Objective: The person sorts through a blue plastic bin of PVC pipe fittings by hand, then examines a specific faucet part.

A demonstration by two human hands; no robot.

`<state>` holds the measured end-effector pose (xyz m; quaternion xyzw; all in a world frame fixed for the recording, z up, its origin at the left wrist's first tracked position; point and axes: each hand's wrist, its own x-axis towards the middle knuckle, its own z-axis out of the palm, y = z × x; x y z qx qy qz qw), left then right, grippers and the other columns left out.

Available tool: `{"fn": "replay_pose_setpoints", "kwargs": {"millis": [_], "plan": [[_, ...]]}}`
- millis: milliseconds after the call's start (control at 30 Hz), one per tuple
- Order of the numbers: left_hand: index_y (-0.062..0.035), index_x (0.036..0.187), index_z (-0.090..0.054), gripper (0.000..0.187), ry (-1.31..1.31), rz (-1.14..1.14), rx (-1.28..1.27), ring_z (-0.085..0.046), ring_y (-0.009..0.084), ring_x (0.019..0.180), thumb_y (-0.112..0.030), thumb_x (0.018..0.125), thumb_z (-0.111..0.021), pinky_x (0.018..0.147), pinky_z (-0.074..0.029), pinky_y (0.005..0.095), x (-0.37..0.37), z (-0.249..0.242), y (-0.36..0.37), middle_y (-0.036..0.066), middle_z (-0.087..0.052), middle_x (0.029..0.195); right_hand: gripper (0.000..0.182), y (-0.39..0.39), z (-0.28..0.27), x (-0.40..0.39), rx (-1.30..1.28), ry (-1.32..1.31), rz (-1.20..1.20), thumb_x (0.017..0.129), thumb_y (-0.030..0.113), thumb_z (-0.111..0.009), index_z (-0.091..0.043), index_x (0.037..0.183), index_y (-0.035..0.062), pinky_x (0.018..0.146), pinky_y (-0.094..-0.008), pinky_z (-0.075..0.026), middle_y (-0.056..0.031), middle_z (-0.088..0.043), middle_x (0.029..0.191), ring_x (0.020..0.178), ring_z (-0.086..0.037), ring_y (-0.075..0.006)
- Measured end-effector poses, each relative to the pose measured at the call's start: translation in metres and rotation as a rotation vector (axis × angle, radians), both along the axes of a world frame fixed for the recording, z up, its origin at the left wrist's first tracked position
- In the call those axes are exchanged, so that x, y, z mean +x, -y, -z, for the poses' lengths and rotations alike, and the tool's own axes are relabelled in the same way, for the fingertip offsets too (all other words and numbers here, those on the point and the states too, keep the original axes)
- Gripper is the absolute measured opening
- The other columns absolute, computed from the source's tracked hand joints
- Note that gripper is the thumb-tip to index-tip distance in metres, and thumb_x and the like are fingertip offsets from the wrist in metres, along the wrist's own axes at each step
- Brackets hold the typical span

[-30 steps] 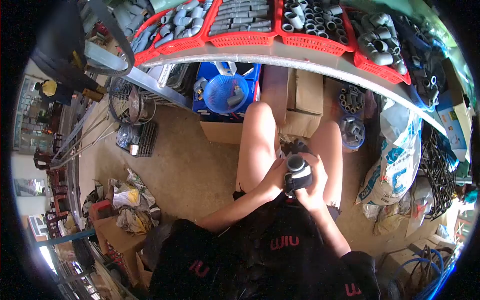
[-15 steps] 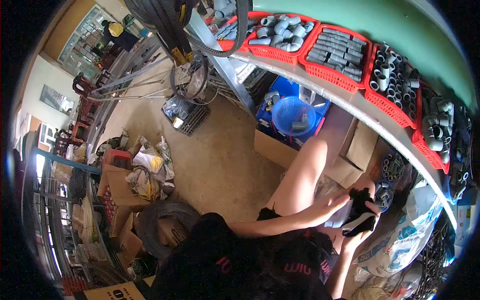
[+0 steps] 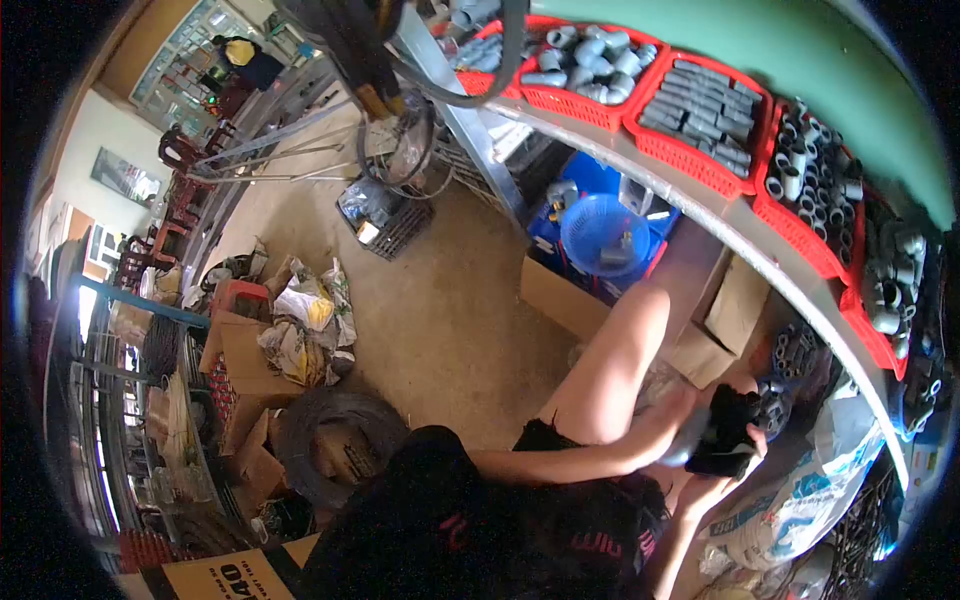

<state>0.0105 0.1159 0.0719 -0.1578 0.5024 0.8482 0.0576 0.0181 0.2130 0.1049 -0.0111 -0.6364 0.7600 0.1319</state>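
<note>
A soft-looking black item [image 3: 728, 415] sits at the right, above my lap and near my knee; its exact shape is hard to make out. My right hand [image 3: 745, 465] grips its lower right side, with fingers curled over the edge. From the left, my left hand [image 3: 682, 408] reaches to the item's near side, its fingers smeared and partly hidden. Just below that hand is a blurred grey thing [image 3: 688, 438]; whether the hand holds it is unclear.
Red baskets [image 3: 700, 152] of grey pipe fittings line the curved shelf. Beneath are a blue basket [image 3: 605, 235] and cardboard boxes [image 3: 735, 305]. A white sack [image 3: 800, 500] stands at right, a black coil [image 3: 300, 450] at left. A person [image 3: 245, 62] is far back.
The view has shifted slightly. My left hand has turned from spread fingers to a blurred pose against the black item, whose white edge shows less. The grey thing appears more clearly below it.
</note>
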Motion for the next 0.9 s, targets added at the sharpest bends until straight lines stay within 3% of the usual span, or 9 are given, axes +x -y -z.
{"fn": "replay_pose_setpoints", "kwargs": {"millis": [33,133,167,267,533,667,767,833,900], "plan": [[-0.0062,0.103,-0.051,0.041,0.038,-0.012,-0.137,-0.048,0.0117,0.090,-0.041,0.099,-0.030,0.082,-0.039,0.0287,0.002,0.003,0.005,0.005,-0.052,0.097,0.039,-0.002,-0.002,0.007,0.189,-0.034,-0.074,0.083,0.023,-0.046,-0.045,0.120,0.0103,0.092,-0.0368,-0.041,-0.0135,-0.047,0.119,0.110,-0.049,-0.0252],[-0.0070,0.106,-0.052,0.040,-0.247,0.320,0.795,-0.052,0.0097,0.091,-0.042,0.098,-0.033,0.076,-0.045,0.0218,-0.004,-0.006,0.011,0.003,-0.055,0.099,0.037,0.005,-0.019,0.014,0.736,-0.196,-0.177,0.077,0.020,-0.053,-0.052,0.112,0.0105,0.091,-0.0419,-0.041,-0.0214,-0.045,0.118,0.109,-0.048,-0.0324],[-0.0073,0.107,-0.053,0.038,-0.114,0.242,0.720,-0.052,0.0089,0.090,-0.040,0.098,-0.036,0.078,-0.045,0.0212,0.001,0.006,0.002,0.002,-0.056,0.100,0.035,0.015,-0.024,0.008,0.915,-0.352,-0.188,0.075,0.017,-0.054,-0.054,0.109,0.0099,0.090,-0.0438,-0.040,-0.0233,-0.045,0.117,0.108,-0.048,-0.0351],[-0.0075,0.113,-0.053,0.030,0.343,-0.053,0.771,-0.051,0.0071,0.095,-0.031,0.095,-0.046,0.082,-0.044,0.0219,0.030,0.088,-0.022,0.001,-0.055,0.106,0.031,0.018,-0.018,-0.008,0.690,-0.169,-0.190,0.067,0.012,-0.056,-0.058,0.097,0.0043,0.094,-0.0461,-0.036,-0.0197,-0.056,0.102,0.097,-0.052,-0.0370],[-0.0006,0.108,-0.054,0.027,-0.101,0.336,0.029,-0.051,0.0076,0.079,-0.024,0.095,-0.047,0.071,-0.043,0.0236,0.020,0.039,0.044,0.002,-0.054,0.092,0.037,0.023,-0.030,-0.043,0.590,0.042,-0.198,0.066,-0.006,-0.043,-0.054,0.101,-0.0008,0.086,-0.0351,-0.042,-0.0159,-0.057,0.094,0.089,-0.056,-0.0300],[-0.0018,0.108,-0.053,0.041,0.344,-0.005,0.831,-0.052,0.0166,0.060,-0.035,0.084,-0.048,0.054,-0.043,0.0300,0.000,0.004,0.118,0.006,-0.054,0.074,0.028,-0.024,0.043,-0.049,0.427,0.214,-0.089,0.086,0.004,-0.041,-0.051,0.113,0.0017,0.088,-0.0293,-0.042,-0.0092,-0.052,0.117,0.102,-0.051,-0.0173],[-0.0025,0.101,-0.048,0.032,-0.009,-0.249,0.289,-0.052,0.0182,0.056,-0.029,0.083,-0.048,0.050,-0.044,0.0326,-0.046,0.056,0.202,0.011,-0.052,0.076,0.027,-0.037,0.052,-0.041,0.249,0.251,-0.073,0.088,0.006,-0.040,-0.051,0.112,0.0035,0.081,-0.0270,-0.043,-0.0067,-0.053,0.106,0.094,-0.051,-0.0148],[-0.0019,0.114,-0.040,0.043,-0.266,-0.626,-0.582,-0.055,0.0169,0.062,-0.013,0.079,-0.063,0.061,-0.049,0.0322,-0.089,0.093,0.263,0.010,-0.056,0.085,0.024,-0.034,0.042,-0.034,0.050,0.332,-0.012,0.085,0.001,-0.041,-0.053,0.106,0.0030,0.078,-0.0261,-0.043,-0.0057,-0.056,0.095,0.086,-0.052,-0.0130],[-0.0002,0.118,-0.043,0.051,-0.369,-0.540,-0.857,-0.060,0.0183,0.071,-0.011,0.075,-0.069,0.069,-0.050,0.0316,-0.112,0.093,0.309,0.011,-0.061,0.090,0.020,-0.044,0.052,-0.026,0.025,0.350,-0.025,0.091,0.008,-0.041,-0.052,0.108,0.0059,0.071,-0.0258,-0.046,-0.0047,-0.057,0.095,0.082,-0.054,-0.0120]]}}
